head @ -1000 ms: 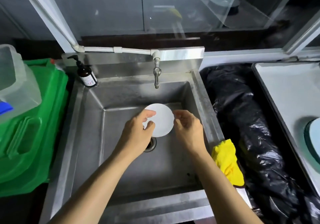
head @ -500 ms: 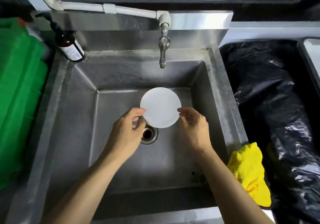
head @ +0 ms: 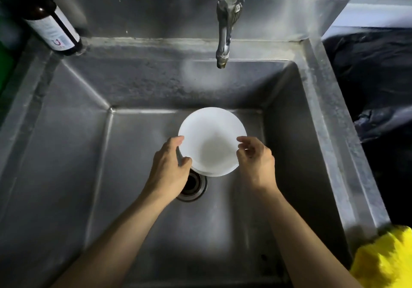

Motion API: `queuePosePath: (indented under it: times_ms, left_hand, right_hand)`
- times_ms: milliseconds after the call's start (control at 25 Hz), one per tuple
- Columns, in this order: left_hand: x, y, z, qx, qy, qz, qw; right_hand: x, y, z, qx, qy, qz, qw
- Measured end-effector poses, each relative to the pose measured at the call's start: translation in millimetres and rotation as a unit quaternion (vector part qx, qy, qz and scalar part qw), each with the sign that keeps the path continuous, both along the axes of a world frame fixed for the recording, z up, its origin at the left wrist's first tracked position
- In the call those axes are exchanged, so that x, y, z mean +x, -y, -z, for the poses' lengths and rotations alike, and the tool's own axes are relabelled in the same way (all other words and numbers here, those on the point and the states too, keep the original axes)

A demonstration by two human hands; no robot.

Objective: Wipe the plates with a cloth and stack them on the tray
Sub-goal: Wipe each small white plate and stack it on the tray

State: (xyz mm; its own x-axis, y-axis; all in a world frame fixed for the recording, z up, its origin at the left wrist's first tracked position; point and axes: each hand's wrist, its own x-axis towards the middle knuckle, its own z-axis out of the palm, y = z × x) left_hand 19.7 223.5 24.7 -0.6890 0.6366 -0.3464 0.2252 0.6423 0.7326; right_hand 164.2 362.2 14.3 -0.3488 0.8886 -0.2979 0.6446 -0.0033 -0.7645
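A small round white plate (head: 211, 140) sits low in the steel sink (head: 66, 153), just beyond the drain (head: 192, 187); a second rim shows under its near edge. My left hand (head: 171, 167) grips the plate's left edge, thumb on top and fingers curled beneath. My right hand (head: 254, 158) pinches the right edge with thumb and fingertips. A yellow cloth (head: 385, 258) lies on the sink's front right corner, apart from both hands. No tray is in view.
The tap (head: 225, 26) hangs over the back of the basin with no water running. A dark soap bottle (head: 51, 26) stands on the back left rim. A black plastic bag (head: 374, 75) fills the space right of the sink.
The view has dropped closer over the sink. Both hands lowered the plate toward the basin floor and slid out to its left and right edges.
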Motion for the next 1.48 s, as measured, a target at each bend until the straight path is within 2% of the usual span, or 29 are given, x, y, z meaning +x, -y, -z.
queuePosePath:
  times_ms: [240,360,600,880,1160,1480]
  left_hand:
    - [-10,-18,41,-0.064,0.002,-0.009,0.998]
    - [-12,-18,49,-0.075,0.027,-0.019,0.997]
    - [-13,-24,57,-0.052,0.069,-0.049,0.995]
    - [-14,-27,64,-0.001,0.198,-0.122,0.972]
    - [-4,-15,54,0.014,0.217,-0.136,0.966]
    - [13,14,12,0.054,0.223,-0.133,0.964]
  right_hand:
    - [-9,-25,35,0.012,0.029,0.041,0.999]
    - [-8,-30,46,-0.020,0.041,0.054,0.997]
    - [-10,-40,57,-0.015,0.021,0.051,0.998]
    - [-14,-35,69,-0.021,-0.002,0.125,0.992]
    - [-1,-22,69,-0.014,-0.026,0.142,0.989]
    - [15,1,27,0.003,-0.035,0.123,0.992]
